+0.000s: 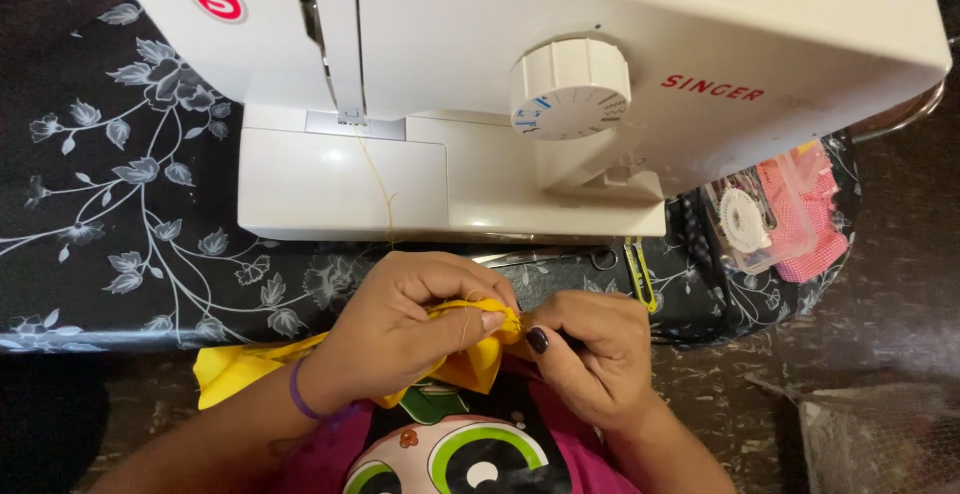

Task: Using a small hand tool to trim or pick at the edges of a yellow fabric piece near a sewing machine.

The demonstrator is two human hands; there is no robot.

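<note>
I had both hands closed on a piece of yellow cloth, held up in front of my chest, just short of the near edge of the worktop. My left hand gripped the cloth from above, fingers curled over a bunched fold with the thumb pressing against it. My right hand met it from the other side, thumb and forefinger pinched tight at the same fold, so the two hands touched at the fingertips. I could not tell whether the right hand held anything small besides the cloth. The rest of the cloth trailed down and away to the left, under my left wrist, which wore a thin purple band.

A fine yellow thread ran from the cloth above my left hand up to the needle area of the white sewing machine, which stood on the worktop straight beyond both hands. The worktop was covered with a dark cloth printed with pale flowers. Just beyond my right hand, against the foot of the machine, lay a pair of scissors and a small yellow-handled tool. Further out to the right of that hand sat a clear plastic box beside some pink checked fabric.
</note>
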